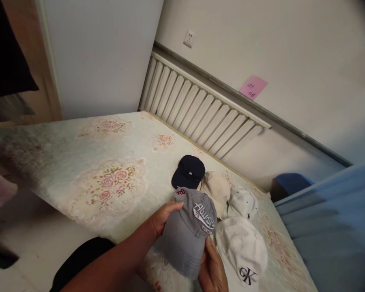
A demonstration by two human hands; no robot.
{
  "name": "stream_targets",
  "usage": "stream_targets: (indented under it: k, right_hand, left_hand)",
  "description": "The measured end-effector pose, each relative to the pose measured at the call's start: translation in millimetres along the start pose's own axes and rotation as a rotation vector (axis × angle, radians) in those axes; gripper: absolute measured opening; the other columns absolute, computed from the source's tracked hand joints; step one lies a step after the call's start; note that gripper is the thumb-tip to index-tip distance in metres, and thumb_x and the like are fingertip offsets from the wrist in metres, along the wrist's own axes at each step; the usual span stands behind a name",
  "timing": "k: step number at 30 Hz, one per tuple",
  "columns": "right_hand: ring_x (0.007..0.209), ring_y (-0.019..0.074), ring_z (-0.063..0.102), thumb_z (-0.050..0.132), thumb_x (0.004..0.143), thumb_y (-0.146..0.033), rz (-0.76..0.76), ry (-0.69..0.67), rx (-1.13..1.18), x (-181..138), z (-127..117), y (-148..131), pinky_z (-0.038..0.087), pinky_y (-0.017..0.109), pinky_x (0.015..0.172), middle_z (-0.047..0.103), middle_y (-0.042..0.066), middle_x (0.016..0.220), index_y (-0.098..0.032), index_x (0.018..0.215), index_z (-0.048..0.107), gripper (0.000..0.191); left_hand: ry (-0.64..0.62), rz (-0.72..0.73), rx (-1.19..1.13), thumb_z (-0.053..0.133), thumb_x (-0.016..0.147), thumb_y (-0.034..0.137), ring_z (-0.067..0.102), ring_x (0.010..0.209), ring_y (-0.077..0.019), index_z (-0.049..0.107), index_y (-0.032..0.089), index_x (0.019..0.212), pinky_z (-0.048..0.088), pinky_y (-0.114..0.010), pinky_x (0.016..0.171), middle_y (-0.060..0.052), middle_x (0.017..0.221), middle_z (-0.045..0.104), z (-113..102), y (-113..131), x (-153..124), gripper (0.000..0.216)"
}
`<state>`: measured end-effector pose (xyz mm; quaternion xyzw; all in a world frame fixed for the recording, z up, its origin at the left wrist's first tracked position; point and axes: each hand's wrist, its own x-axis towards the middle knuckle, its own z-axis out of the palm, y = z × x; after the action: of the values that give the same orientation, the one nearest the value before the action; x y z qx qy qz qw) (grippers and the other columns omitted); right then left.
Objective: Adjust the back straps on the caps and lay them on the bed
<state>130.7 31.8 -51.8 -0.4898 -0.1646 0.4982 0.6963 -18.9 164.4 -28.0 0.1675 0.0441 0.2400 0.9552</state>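
Note:
A grey baseball cap (pixel 184 237) with raised "Always" lettering is held up between my two hands, brim pointing down toward me. My left hand (pixel 164 217) grips its left side, thumb on the crown. Around the right edge of the brim, my right hand (pixel 212 267) is closed, its lower part cut off by the frame. Just beyond lies a navy cap (pixel 191 168) with small white letters. To its right are a beige cap (pixel 217 188) and a white cap (pixel 243 202) with a small dark emblem. Closest on the right is a white cap with "CK" letters (pixel 241 247).
The caps lie on a flower-patterned mattress (pixel 158 162). A white radiator (pixel 197 101) runs along the wall at its far side. Blue fabric (pixel 337 227) hangs at the right, beside a dark blue object (pixel 292 184). A pale panel (pixel 100 56) stands at the far left.

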Motion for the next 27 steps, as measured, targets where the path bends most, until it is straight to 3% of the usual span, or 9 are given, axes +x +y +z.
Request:
stream_targets:
  k: [4, 8, 10, 14, 19, 27]
  right_hand:
    - [0.1, 0.0189, 0.063, 0.076, 0.065, -0.039, 0.024, 0.104, 0.032, -8, 9, -4, 0.045, 0.034, 0.096, 0.072, 0.002, 0.101, -0.022, 0.098, 0.068, 0.038]
    - [0.1, 0.0235, 0.063, 0.077, 0.062, -0.044, 0.003, 0.133, -0.144, -9, 9, -13, 0.048, 0.038, 0.09, 0.072, 0.004, 0.101, -0.022, 0.103, 0.066, 0.048]
    - [0.104, 0.0244, 0.061, 0.078, 0.06, -0.042, -0.055, 0.212, -0.269, -10, 10, -20, 0.046, 0.037, 0.092, 0.07, 0.005, 0.107, -0.022, 0.11, 0.063, 0.056]
    - [0.117, 0.0261, 0.052, 0.076, 0.062, -0.043, -0.358, 0.427, -0.656, -17, 27, -35, 0.034, 0.038, 0.103, 0.06, 0.007, 0.126, -0.021, 0.121, 0.057, 0.066]
    - [0.124, 0.0262, 0.045, 0.065, 0.075, -0.039, -0.793, 0.284, -0.932, -28, 58, -39, 0.027, 0.041, 0.108, 0.053, 0.009, 0.134, -0.02, 0.111, 0.065, 0.041]
    - [0.106, 0.0241, 0.059, 0.058, 0.082, -0.023, -1.151, 0.222, -1.203, -13, 69, -37, 0.044, 0.045, 0.095, 0.065, 0.013, 0.113, -0.016, 0.099, 0.067, 0.02]
  left_hand:
    - [0.034, -0.015, 0.013, 0.052, 0.082, 0.029, 0.068, 0.087, -0.0276, 0.062, 0.004, 0.114, 0.041, -0.04, 0.093, -0.015, 0.091, 0.073, 7, 2, -1, 0.042]
    - [0.078, -0.047, 0.016, 0.052, 0.081, 0.029, 0.068, 0.085, -0.0275, 0.063, 0.004, 0.112, 0.041, -0.04, 0.093, -0.014, 0.088, 0.073, 10, 3, -1, 0.041]
    - [0.087, -0.049, 0.01, 0.053, 0.08, 0.028, 0.068, 0.084, -0.0268, 0.063, 0.005, 0.112, 0.042, -0.039, 0.092, -0.014, 0.087, 0.073, 10, 2, -1, 0.04]
    - [0.085, -0.082, 0.02, 0.052, 0.082, 0.028, 0.069, 0.081, -0.0256, 0.065, 0.005, 0.108, 0.043, -0.038, 0.09, -0.012, 0.083, 0.073, 8, -1, 1, 0.038]
    - [0.092, -0.088, 0.031, 0.052, 0.082, 0.027, 0.068, 0.072, -0.0217, 0.066, 0.006, 0.105, 0.046, -0.035, 0.084, -0.011, 0.082, 0.073, 10, -4, 0, 0.034]
    - [0.142, -0.055, 0.034, 0.058, 0.077, 0.022, 0.068, 0.071, -0.0198, 0.063, 0.006, 0.106, 0.047, -0.033, 0.085, -0.01, 0.086, 0.072, 12, -2, 0, 0.033]
